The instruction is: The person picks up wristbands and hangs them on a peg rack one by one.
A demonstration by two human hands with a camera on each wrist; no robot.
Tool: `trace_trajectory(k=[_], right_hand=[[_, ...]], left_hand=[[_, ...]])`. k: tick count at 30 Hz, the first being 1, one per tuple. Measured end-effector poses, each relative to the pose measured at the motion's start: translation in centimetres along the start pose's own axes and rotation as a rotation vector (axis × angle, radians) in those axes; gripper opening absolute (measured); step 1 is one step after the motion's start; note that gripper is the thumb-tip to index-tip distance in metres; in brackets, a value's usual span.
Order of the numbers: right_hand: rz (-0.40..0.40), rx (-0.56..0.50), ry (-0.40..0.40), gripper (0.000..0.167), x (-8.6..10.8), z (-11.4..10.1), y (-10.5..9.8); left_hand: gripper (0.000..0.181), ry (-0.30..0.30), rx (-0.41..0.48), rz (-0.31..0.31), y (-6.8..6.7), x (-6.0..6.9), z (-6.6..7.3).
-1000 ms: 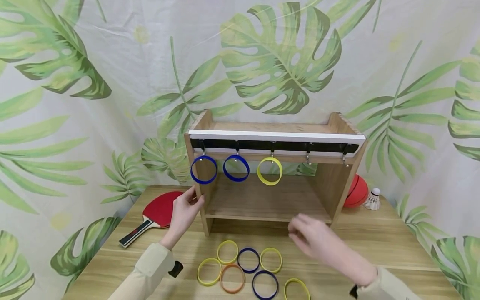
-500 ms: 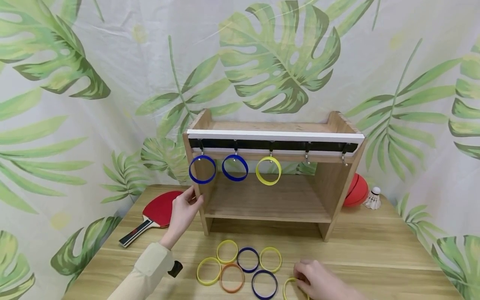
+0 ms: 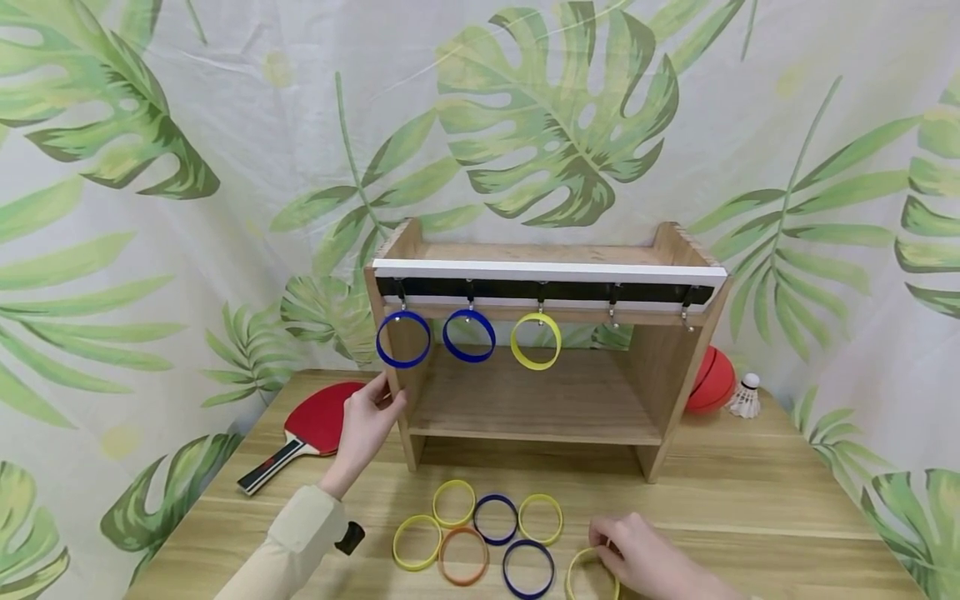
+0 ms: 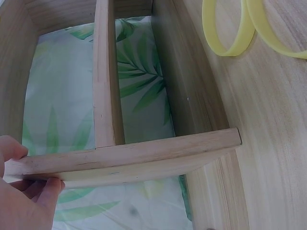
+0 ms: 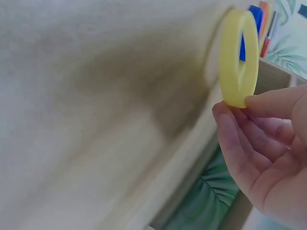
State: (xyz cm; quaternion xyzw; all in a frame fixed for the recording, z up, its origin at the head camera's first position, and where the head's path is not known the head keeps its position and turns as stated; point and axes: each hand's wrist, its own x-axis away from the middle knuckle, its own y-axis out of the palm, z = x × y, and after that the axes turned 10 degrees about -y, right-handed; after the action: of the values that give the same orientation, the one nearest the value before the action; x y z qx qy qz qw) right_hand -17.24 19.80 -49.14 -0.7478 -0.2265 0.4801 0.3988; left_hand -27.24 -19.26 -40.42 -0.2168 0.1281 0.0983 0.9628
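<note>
Centrally, a yellow ring is pinched at its rim between the thumb and fingers of the right hand, low in front of the shelf; whether it is clear of the table cannot be told. The left hand, well up and to the left, grips the front edge of the wooden shelf's upright, thumb on one face and fingers on the other.

Just left of the right hand, six further rings lie flat and close together: three yellow rings, two dark blue rings and one orange ring. Beyond and above it, five metal hooks project from a black strip; three carry rings, namely two blue hanging rings and one yellow hanging ring. All are thin, smooth and circular.

Beside the left hand, which partly covers its blade, lies one red paddle. Beyond the right hand, one red ball, partly hidden by the far upright, sits beside one feathered white shuttlecock. The tabletop is wood-grained; behind both hands hangs creased, leaf-printed cloth.
</note>
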Motion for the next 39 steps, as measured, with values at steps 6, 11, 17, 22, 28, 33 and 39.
trace_trajectory(k=[6,11,17,22,28,33,39], right_hand=[[0.111,0.079,-0.055,0.031,-1.7,-0.2,-2.2],[0.178,0.164,-0.082,0.028,-4.3,-0.6,-6.0],[0.234,0.243,-0.096,0.029,-7.9,-1.4,-11.7],[0.29,0.29,-0.108,0.027,-10.7,-2.0,-16.0],[0.349,0.36,-0.08,0.023,-13.4,-1.7,-19.3],[0.362,0.38,-0.035,0.019,-14.6,-0.7,-19.9],[0.356,0.404,-0.023,0.019,-15.0,0.2,-19.4]], left_hand=[[0.03,0.008,-0.017,0.003,-0.5,1.2,2.9],[0.035,0.005,-0.02,0.004,-0.5,1.3,3.0],[0.032,0.009,-0.02,0.008,-0.5,1.2,2.9],[0.032,0.019,-0.017,0.017,-0.2,0.8,2.0],[0.036,-0.002,0.001,0.02,0.2,-0.6,-0.8],[0.036,-0.007,0.011,0.014,0.2,-0.8,-1.3],[0.037,0.003,0.007,0.015,0.2,-0.7,-1.3]])
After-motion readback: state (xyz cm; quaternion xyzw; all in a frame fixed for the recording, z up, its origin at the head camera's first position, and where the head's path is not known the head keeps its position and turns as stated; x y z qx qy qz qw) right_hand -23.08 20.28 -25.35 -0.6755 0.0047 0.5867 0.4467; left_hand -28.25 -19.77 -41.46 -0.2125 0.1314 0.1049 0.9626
